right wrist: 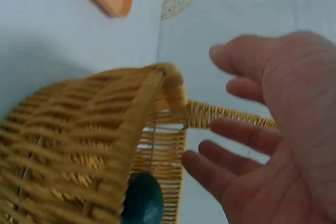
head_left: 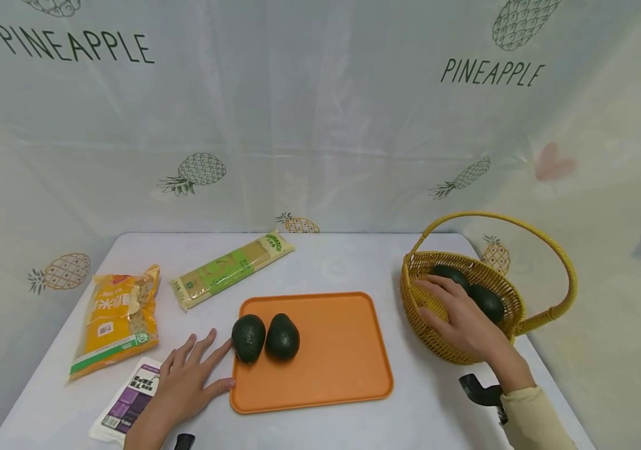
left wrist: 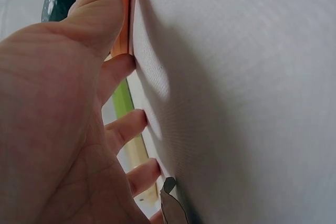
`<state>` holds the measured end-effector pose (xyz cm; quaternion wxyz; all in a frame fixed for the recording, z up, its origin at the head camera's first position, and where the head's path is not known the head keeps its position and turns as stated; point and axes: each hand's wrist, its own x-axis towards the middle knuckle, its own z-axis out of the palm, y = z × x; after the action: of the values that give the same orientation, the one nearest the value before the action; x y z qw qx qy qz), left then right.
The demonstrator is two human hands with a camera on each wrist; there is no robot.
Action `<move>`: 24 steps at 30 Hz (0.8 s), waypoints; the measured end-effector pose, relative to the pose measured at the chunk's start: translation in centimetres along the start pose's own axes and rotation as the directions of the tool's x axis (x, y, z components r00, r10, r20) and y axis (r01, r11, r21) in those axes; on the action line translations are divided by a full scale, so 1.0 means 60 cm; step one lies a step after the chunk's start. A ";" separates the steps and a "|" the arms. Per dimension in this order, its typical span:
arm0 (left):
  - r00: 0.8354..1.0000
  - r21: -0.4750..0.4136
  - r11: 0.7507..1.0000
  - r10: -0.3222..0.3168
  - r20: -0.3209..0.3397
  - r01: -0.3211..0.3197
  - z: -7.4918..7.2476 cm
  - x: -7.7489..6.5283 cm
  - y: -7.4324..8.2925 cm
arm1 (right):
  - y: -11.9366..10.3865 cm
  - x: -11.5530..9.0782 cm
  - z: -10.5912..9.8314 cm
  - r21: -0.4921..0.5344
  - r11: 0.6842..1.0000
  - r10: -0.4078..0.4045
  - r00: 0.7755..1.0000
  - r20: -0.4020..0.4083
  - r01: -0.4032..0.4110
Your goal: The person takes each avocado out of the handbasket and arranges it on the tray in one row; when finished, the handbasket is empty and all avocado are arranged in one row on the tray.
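Observation:
My left hand lies with fingers spread at the left edge of an orange tray, thumb and forefinger right at its rim. Two dark green avocados sit side by side on the tray's left part. On the right, my right hand hovers over a yellow wicker basket with a tall arched handle. Two more avocados lie inside the basket, one partly hidden by its rim and my fingers. In the right wrist view the fingers are loosely bent with nothing between them.
Behind the left hand lie an orange food bag and a long green-labelled noodle packet. A white and purple packet is partly under the left hand in the head view. A pineapple-print curtain hangs behind the white table.

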<state>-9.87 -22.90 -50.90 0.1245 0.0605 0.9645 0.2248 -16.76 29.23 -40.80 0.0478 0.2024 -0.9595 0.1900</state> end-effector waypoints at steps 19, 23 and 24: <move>1.000 0.008 1.000 0.018 0.001 -0.018 -0.001 0.004 0.004 | 0.048 -0.031 0.005 -0.060 0.993 0.101 0.995 0.017 -0.100; 1.000 0.025 1.000 0.004 0.002 -0.004 -0.001 0.002 0.001 | 0.057 -0.028 0.001 -0.083 0.992 0.096 0.995 0.033 -0.093; 1.000 0.033 0.999 0.003 0.000 -0.003 -0.001 0.001 0.000 | 0.060 -0.028 -0.001 -0.091 0.991 0.098 0.994 0.042 -0.094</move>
<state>-9.95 -22.90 -50.83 0.1233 0.0639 0.9680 0.2091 -16.67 32.92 -42.25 0.0252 0.1579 -0.9765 0.1447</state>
